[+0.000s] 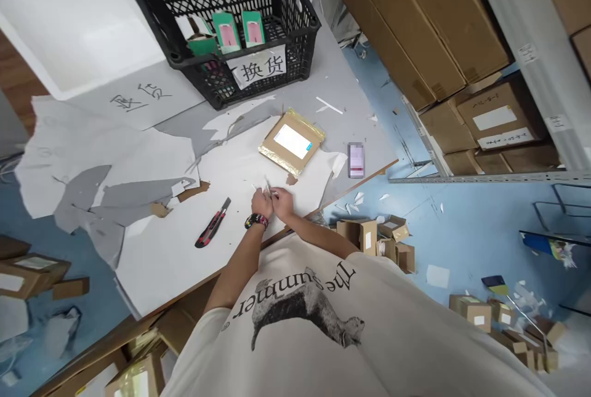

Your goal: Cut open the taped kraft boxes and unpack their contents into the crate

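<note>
Close together at the table's front edge, both hands pinch a small white scrap, perhaps paper [266,186]. My left hand [262,204], with a beaded bracelet at the wrist, has its fingers closed on one side of it. My right hand [282,202] meets it from the other side, fingers also closed. Just beyond them lies a flat cardboard parcel [292,142] with a white label on top and shiny tape along its edges. To the left of my hands rests a red and black box cutter [213,223], its blade end pointing away.
A black plastic crate [221,58] with several green boxes stands at the back. A phone [356,160] lies by the right table edge. Torn white sheets [106,157] cover the left side. Brown cartons [494,117] fill a shelf at right; more boxes [364,236] sit on the floor.
</note>
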{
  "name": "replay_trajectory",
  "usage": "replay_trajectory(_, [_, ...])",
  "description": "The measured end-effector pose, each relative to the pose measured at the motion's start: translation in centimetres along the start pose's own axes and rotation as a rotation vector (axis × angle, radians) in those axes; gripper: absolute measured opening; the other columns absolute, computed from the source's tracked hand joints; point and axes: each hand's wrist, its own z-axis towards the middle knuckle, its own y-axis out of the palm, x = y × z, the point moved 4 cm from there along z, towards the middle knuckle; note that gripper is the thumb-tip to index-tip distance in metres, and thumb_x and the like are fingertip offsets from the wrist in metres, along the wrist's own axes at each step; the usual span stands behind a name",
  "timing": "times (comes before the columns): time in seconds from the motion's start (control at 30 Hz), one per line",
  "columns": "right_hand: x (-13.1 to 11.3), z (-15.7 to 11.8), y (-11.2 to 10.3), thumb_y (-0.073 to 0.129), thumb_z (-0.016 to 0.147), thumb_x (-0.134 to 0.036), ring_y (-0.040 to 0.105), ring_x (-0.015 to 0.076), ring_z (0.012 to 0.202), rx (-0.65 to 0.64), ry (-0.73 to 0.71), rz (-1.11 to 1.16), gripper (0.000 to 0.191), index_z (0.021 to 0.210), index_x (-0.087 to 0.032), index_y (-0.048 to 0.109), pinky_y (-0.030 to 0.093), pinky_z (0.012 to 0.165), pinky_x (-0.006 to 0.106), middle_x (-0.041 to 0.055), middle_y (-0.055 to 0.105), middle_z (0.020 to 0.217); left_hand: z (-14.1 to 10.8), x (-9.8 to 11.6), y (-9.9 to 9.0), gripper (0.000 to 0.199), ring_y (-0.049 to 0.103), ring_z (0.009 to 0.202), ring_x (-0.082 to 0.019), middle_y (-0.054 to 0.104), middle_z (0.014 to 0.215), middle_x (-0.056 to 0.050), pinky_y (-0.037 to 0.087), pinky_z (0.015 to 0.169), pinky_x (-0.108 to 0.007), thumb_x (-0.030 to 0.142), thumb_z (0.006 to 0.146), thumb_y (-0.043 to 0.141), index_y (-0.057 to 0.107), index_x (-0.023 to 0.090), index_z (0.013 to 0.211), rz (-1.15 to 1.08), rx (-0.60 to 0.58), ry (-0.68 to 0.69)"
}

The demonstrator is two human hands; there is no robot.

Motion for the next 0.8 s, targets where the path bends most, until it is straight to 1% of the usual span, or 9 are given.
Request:
replay_trajectory(0.13, [0.6, 0.0, 0.2, 0.067, 0.102, -0.029, 0.084, 0.0268, 0.107, 0.001, 0.132, 0.093, 0.023, 0.109, -0.025, 0.088, 0.067, 0.108, 0.042, 0.0052, 0.09, 0.114, 0.2, 0.0, 0.2, 0.035, 0.075, 0.123, -0.043, 0.078, 0.123, -0.026, 0.059, 0.106, -0.051, 0.044, 0.117, 0.046, 0.069, 0.017, 0.117, -0.028, -0.03, 0.034])
replay_trajectory(0.27, [0.3, 0.3, -0.1, 0.067, 0.094, -0.018, 0.084, 0.0245, 0.118, -0.014, 0.168, 0.139, 0.026, 0.108, -0.025, 0.087, 0.065, 0.116, 0.042, 0.0045, 0.09, 0.118, 0.4, -0.3, 0.5, 0.023, 0.076, 0.123, -0.042, 0.078, 0.123, -0.025, 0.06, 0.104, -0.05, 0.03, 0.111, 0.054, 0.068, 0.015, 0.122, 0.012, -0.044, 0.018])
replay_trajectory(0.37, [-0.8, 0.2, -1.0, 0.069, 0.09, -0.013, 0.084, 0.0238, 0.118, -0.078, 0.13, 0.115, 0.033, 0.116, -0.025, 0.086, 0.066, 0.115, 0.042, 0.0055, 0.089, 0.121, 0.3, -0.4, 0.9, 0.023, 0.076, 0.126, -0.041, 0.077, 0.128, -0.025, 0.06, 0.106, -0.049, 0.019, 0.107, 0.056, 0.068, 0.015, 0.125, 0.051, -0.04, 0.041])
replay_trajectory(0.43, [-2.1, -0.1, -2.6, 0.07, 0.092, -0.014, 0.084, 0.0236, 0.114, -0.117, 0.006, 0.067, 0.034, 0.121, -0.025, 0.085, 0.067, 0.112, 0.041, 0.006, 0.089, 0.123, 0.2, -0.3, 1.2, 0.024, 0.075, 0.129, -0.041, 0.076, 0.131, -0.026, 0.06, 0.109, -0.049, 0.016, 0.105, 0.057, 0.068, 0.015, 0.126, 0.067, -0.044, 0.064])
replay_trajectory(0.5, [-3.8, -0.4, -5.6, 0.067, 0.099, -0.02, 0.083, 0.0227, 0.111, -0.112, -0.179, 0.014, 0.03, 0.122, -0.026, 0.085, 0.067, 0.108, 0.039, 0.0063, 0.088, 0.126, 0.3, -0.2, 1.1, 0.023, 0.075, 0.132, -0.041, 0.076, 0.131, -0.026, 0.059, 0.111, -0.05, 0.016, 0.103, 0.06, 0.068, 0.016, 0.125, 0.054, -0.046, 0.067])
replay_trajectory(0.6, [-6.2, 0.6, -12.7, 0.06, 0.109, -0.034, 0.08, 0.0233, 0.112, 0.044, -0.372, -0.065, 0.028, 0.12, -0.026, 0.084, 0.067, 0.099, 0.035, 0.0084, 0.086, 0.124, 0.5, -0.6, 0.2, 0.02, 0.076, 0.129, -0.042, 0.079, 0.125, -0.024, 0.059, 0.112, -0.051, 0.021, 0.104, 0.06, 0.068, 0.018, 0.122, -0.062, -0.04, 0.005])
replay_trajectory(0.7, [-8.0, 4.5, -20.7, 0.053, 0.109, -0.037, 0.076, 0.0264, 0.115, 0.295, -0.401, -0.17, 0.034, 0.123, -0.022, 0.081, 0.065, 0.103, 0.04, 0.0134, 0.082, 0.125, 0.9, -1.8, -1.9, 0.017, 0.076, 0.128, -0.039, 0.081, 0.117, -0.019, 0.06, 0.112, -0.049, 0.027, 0.104, 0.06, 0.066, 0.022, 0.119, -0.268, 0.047, -0.097])
replay_trajectory(0.77, [-8.7, 8.1, -24.6, 0.057, 0.107, -0.039, 0.073, 0.0298, 0.123, 0.394, -0.364, -0.257, 0.039, 0.133, -0.02, 0.079, 0.062, 0.113, 0.048, 0.018, 0.077, 0.135, 1.1, -2.9, -3.7, 0.016, 0.076, 0.129, -0.035, 0.081, 0.12, -0.017, 0.06, 0.113, -0.046, 0.029, 0.103, 0.06, 0.065, 0.023, 0.118, -0.401, 0.14, -0.151])
replay_trajectory(0.8, [-8.8, 10.0, -25.8, 0.063, 0.104, -0.042, 0.07, 0.0321, 0.129, 0.4, -0.341, -0.291, 0.046, 0.142, -0.019, 0.076, 0.058, 0.119, 0.052, 0.02, 0.074, 0.142, 1.1, -3.5, -4.6, 0.016, 0.077, 0.128, -0.033, 0.081, 0.122, -0.016, 0.06, 0.114, -0.045, 0.029, 0.103, 0.06, 0.064, 0.023, 0.118, -0.461, 0.184, -0.17])
